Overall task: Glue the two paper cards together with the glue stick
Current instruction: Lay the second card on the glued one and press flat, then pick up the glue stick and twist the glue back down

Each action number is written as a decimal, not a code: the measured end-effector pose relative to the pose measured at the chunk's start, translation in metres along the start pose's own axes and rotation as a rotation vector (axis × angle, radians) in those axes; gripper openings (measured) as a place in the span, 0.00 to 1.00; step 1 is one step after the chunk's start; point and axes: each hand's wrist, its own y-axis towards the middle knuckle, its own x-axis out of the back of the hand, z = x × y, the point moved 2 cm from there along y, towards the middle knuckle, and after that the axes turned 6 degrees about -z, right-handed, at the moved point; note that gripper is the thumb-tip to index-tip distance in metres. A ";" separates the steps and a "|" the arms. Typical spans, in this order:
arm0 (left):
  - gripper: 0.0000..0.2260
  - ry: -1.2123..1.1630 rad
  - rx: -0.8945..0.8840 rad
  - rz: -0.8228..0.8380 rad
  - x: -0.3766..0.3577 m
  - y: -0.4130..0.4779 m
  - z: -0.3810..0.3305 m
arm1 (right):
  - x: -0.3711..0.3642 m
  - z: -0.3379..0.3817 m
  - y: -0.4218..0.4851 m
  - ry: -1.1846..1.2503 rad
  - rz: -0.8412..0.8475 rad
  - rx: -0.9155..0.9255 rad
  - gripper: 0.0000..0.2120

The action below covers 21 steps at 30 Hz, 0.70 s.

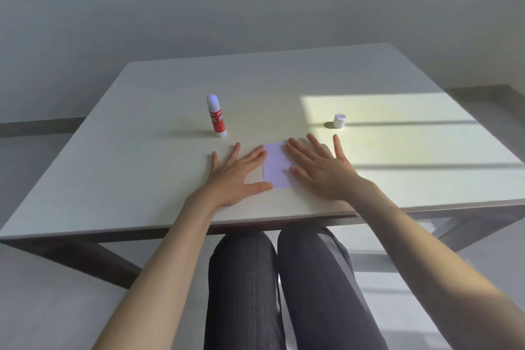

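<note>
A pale lavender paper card (275,165) lies flat near the front edge of a white tabletop (142,167), directly ahead of the seated person. A second, whitish card (254,177) peeks out from under its left side, mostly hidden by the left hand, so how far the two overlap cannot be told.

The left hand (235,176) rests palm down, fingers spread wide and flat, with its fingertips and thumb touching the left edge of the lavender card. The right hand (319,167) is also palm down and spread wide, covering the card's right side. Neither hand grips anything; both lie flat on the paper and tabletop.

Behind the left hand, farther back on the tabletop, a glue stick (216,116) stands upright with its cap off, a red label on its body and the white glue tip showing at the top. Its white cap (339,121) stands well apart to the right, behind the right hand, inside a bright patch of sunlight (397,111) crossed by thin shadow lines.

Below the tabletop edge, the person's bare forearms reach forward over knees in dark grey trousers (284,293).
</note>
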 end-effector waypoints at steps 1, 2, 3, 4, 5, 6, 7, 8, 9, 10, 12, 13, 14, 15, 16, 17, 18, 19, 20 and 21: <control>0.33 0.010 -0.001 -0.002 0.000 0.000 0.000 | -0.001 -0.003 0.003 0.006 -0.013 -0.013 0.28; 0.33 0.019 -0.001 -0.005 0.000 -0.001 0.000 | -0.003 -0.003 0.003 0.013 -0.028 -0.014 0.28; 0.33 0.024 -0.002 -0.008 0.000 -0.002 0.000 | -0.006 -0.003 0.003 0.019 -0.038 -0.012 0.28; 0.33 0.022 -0.004 -0.016 -0.001 -0.002 -0.001 | -0.007 -0.003 0.002 0.024 -0.048 -0.007 0.28; 0.33 0.002 -0.004 -0.026 -0.001 -0.003 -0.001 | -0.008 -0.003 0.001 0.030 -0.061 -0.006 0.29; 0.31 -0.045 0.001 -0.042 0.000 -0.004 -0.001 | -0.008 -0.003 0.000 0.043 -0.079 -0.007 0.29; 0.29 -0.137 0.013 -0.070 0.001 -0.005 0.000 | -0.007 -0.003 -0.001 0.067 -0.108 -0.007 0.29; 0.27 -0.284 0.028 -0.128 0.004 -0.007 0.001 | -0.006 -0.003 -0.003 0.106 -0.146 -0.007 0.29; 0.23 -0.463 0.044 -0.220 0.007 -0.008 0.003 | -0.005 -0.002 -0.004 0.163 -0.195 -0.012 0.29; 0.18 -0.628 0.075 -0.356 0.013 -0.010 0.006 | -0.002 -0.001 -0.006 0.239 -0.256 -0.030 0.28; 0.08 -0.824 0.231 -0.744 0.025 -0.011 0.016 | 0.002 -0.003 -0.008 0.415 -0.404 -0.097 0.25; 0.05 -0.840 0.336 -0.919 0.032 -0.008 0.023 | 0.005 -0.006 -0.008 0.487 -0.482 -0.140 0.22; 0.07 -0.825 0.428 -1.027 0.037 -0.003 0.028 | 0.006 -0.010 -0.008 0.539 -0.553 -0.183 0.17; 0.12 -0.797 0.486 -1.047 0.042 0.005 0.032 | 0.007 -0.013 -0.009 0.576 -0.607 -0.221 0.13; 0.17 -0.757 0.525 -0.997 0.044 0.015 0.034 | 0.006 -0.015 -0.009 0.597 -0.646 -0.251 0.10; 0.19 -0.716 0.548 -0.926 0.044 0.025 0.035 | 0.006 -0.017 -0.010 0.602 -0.673 -0.273 0.10; 0.19 -0.689 0.563 -0.869 0.043 0.034 0.034 | 0.006 -0.018 -0.011 0.598 -0.691 -0.283 0.11; 0.16 -0.686 0.557 -0.853 0.042 0.041 0.032 | 0.006 -0.017 -0.011 0.582 -0.705 -0.281 0.12; 0.11 -0.683 0.538 -0.873 0.043 0.044 0.028 | 0.007 -0.016 -0.012 0.556 -0.720 -0.272 0.13; 0.08 -0.691 0.513 -0.905 0.043 0.046 0.025 | 0.009 -0.015 -0.013 0.540 -0.736 -0.261 0.13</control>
